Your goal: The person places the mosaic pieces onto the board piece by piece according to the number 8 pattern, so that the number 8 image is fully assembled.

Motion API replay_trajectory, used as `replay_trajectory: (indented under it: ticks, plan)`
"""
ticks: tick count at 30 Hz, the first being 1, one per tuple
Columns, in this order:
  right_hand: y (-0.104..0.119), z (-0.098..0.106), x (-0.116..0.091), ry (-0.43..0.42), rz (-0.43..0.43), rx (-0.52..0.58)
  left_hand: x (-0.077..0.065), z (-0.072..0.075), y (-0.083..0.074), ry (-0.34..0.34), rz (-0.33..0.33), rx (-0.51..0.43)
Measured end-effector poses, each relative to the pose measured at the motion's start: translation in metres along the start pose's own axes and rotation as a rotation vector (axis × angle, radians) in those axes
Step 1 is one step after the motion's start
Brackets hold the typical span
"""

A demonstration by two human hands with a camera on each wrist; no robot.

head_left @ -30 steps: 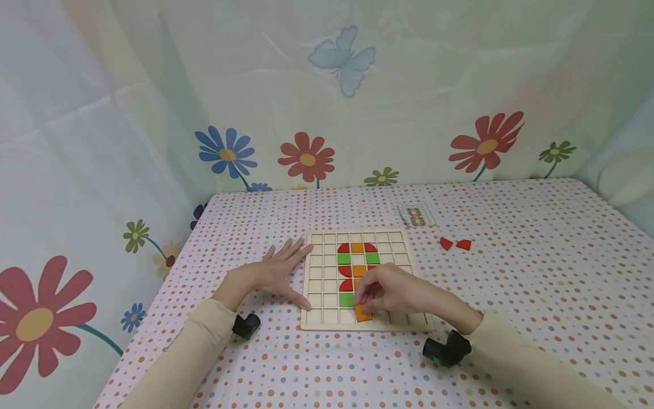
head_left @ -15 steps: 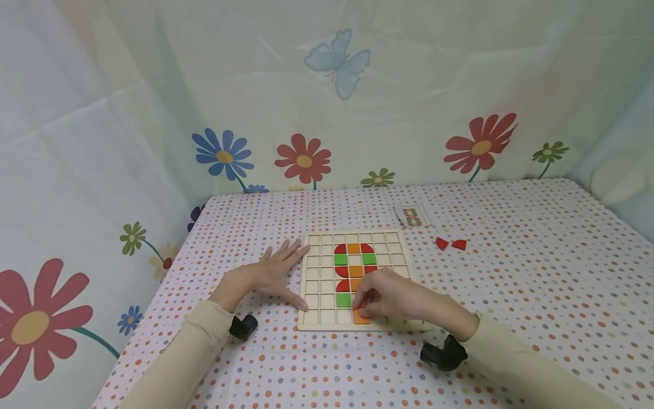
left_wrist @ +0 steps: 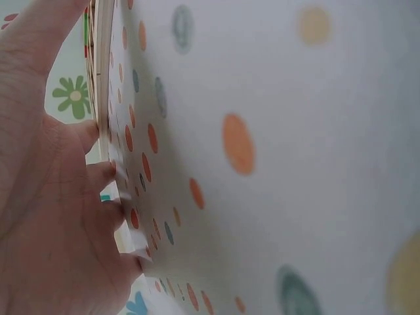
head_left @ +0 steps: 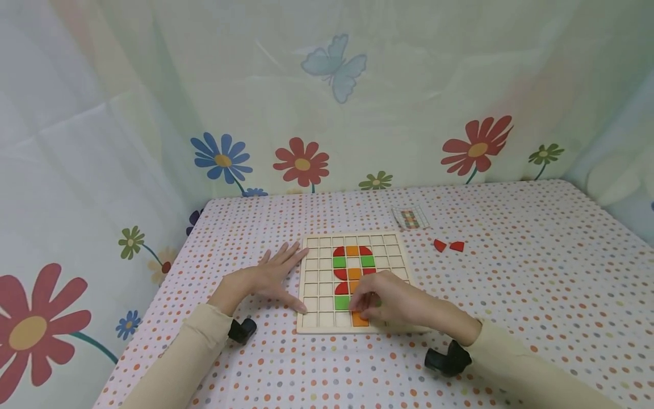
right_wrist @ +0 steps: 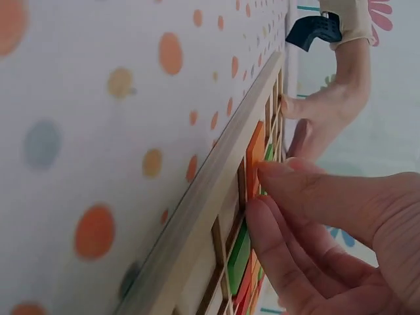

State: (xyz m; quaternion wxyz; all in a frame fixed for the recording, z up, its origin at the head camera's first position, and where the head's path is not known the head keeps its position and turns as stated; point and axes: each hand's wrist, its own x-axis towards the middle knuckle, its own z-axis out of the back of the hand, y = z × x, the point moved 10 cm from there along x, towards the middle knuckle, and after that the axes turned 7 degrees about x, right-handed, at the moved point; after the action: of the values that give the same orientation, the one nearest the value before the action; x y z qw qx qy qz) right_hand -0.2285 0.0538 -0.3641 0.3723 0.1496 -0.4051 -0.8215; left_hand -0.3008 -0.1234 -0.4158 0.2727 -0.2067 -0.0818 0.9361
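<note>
A wooden grid board (head_left: 318, 319) lies on the table, with red quarter-circle tiles (head_left: 340, 289), orange square tiles (head_left: 352, 251) and green square tiles (head_left: 342, 303) set in its middle columns. My right hand (head_left: 390, 298) pinches an orange square tile (right_wrist: 256, 157) over the row nearest me; in the right wrist view this tile sits slightly tilted above the grid. My left hand (head_left: 265, 282) rests spread beside the board, its thumb and fingertips touching the left edge. Part of the board's right side is hidden under my right hand.
Two loose red quarter-circle tiles (head_left: 457, 246) lie right of the board. Behind them is a small pattern card (head_left: 411, 218) with a coloured grid print. A dotted cloth (head_left: 511, 255) covers the table, and a flowered curtain (head_left: 245, 74) hangs behind.
The orange tile in my right hand has turned a little and lies straighter over the front row. My left hand has stayed at the board's edge. The head view has shifted slightly.
</note>
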Motion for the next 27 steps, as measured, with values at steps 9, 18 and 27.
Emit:
replay_trajectory:
  ticks: [9, 18, 27]
  plan:
    - [-0.023, 0.059, -0.029, -0.115, -0.029, -0.080, 0.001, 0.000, 0.002, -0.003, 0.014, 0.022]
    - [-0.083, 0.158, -0.069, -0.330, -0.170, -0.321, 0.001, 0.003, 0.002, -0.007, 0.041, 0.038]
    - [-0.138, 0.185, -0.083, -0.331, -0.350, -0.268, 0.001, -0.001, 0.003, 0.001, 0.032, 0.029]
